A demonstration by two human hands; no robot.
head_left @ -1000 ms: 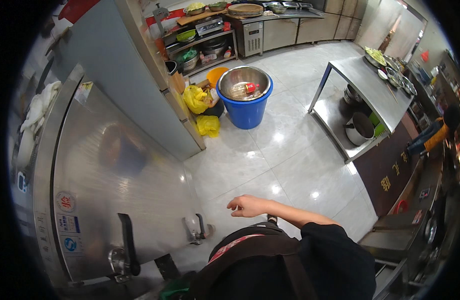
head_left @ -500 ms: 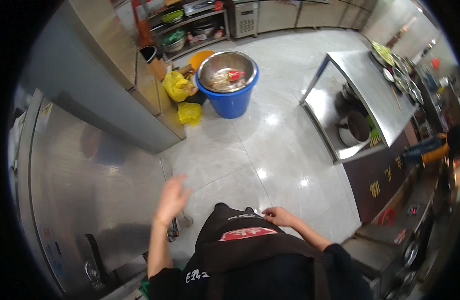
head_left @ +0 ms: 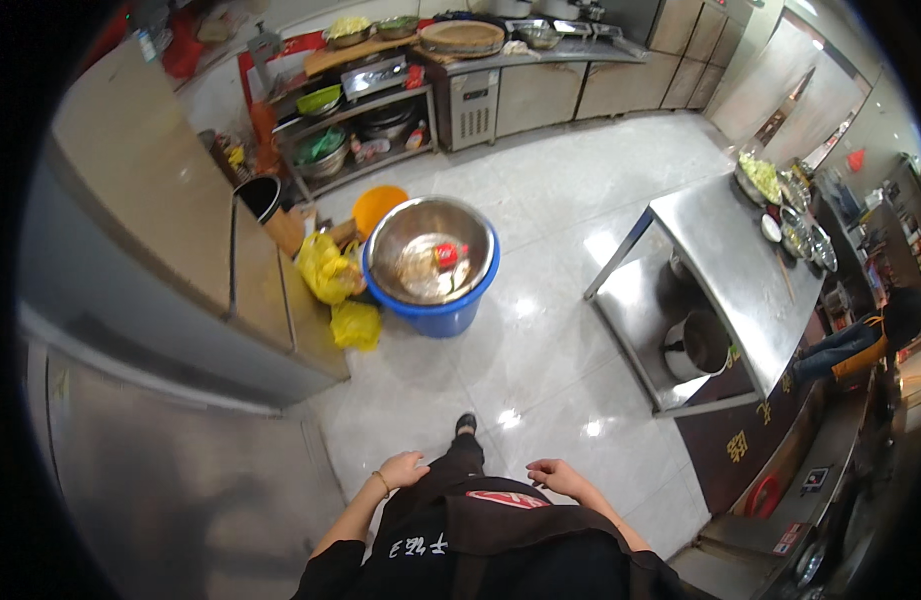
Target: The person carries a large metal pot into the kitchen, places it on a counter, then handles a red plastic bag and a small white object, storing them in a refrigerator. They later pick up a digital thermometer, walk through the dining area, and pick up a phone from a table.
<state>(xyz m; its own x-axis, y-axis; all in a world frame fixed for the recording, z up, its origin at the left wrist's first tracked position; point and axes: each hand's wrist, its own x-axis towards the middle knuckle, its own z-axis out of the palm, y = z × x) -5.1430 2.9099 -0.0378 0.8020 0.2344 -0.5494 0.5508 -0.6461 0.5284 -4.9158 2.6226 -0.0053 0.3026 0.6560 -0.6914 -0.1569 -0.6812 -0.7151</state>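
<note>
My left hand point(head_left: 405, 468), with a thin bracelet at its wrist, hangs beside the apron and holds nothing; its fingers are relaxed and slightly bent. On the other side my right hand point(head_left: 559, 478) is loosely curled, the fingertips apart and nothing between them. Both are near the dark apron point(head_left: 491, 525) with its red-and-white patch. One black shoe point(head_left: 466, 424) shows on the tiles ahead. Farther forward stands a blue bin point(head_left: 443, 322). On top of it sits a wide steel basin point(head_left: 391, 222) with a red-labelled packet point(head_left: 447, 256) inside.
Yellow plastic bags point(head_left: 326, 268) and an orange basin point(head_left: 381, 208) lie beside the bin. A steel table point(head_left: 741, 265) stands right, with a pot point(head_left: 697, 348) on its lower shelf. Metal cabinets line the left. Another person point(head_left: 861, 345) is at far right.
My view has moved forward, so the bin and the table sit lower in the picture. My left hand has dropped from beside the steel cabinet to the apron's side.
</note>
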